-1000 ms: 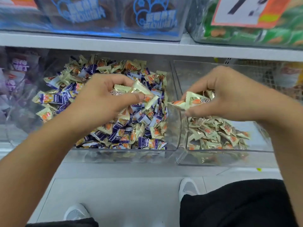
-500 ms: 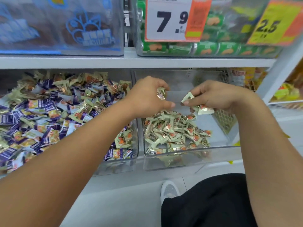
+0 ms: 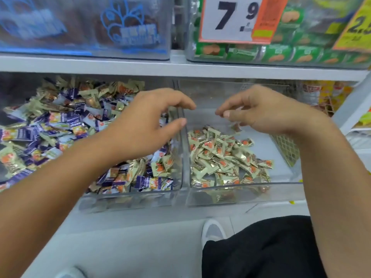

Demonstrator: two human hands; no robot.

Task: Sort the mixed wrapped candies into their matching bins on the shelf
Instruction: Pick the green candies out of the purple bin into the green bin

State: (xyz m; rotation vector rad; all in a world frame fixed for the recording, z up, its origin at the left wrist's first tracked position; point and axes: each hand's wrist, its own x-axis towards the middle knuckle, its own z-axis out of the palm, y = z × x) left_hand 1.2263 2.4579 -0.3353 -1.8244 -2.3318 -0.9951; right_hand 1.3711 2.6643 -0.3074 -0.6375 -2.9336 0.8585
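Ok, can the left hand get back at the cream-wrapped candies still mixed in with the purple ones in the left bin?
Probably yes. The left hand hovers open right over the left bin, which has no lid, and cream candies lie on top of the mixed pile near its front. Nothing sits between the fingers and them.

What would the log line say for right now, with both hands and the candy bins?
left hand: open, over mixed bin | right hand: open, over cream-candy bin | one candy seen under right hand | sorting unfinished
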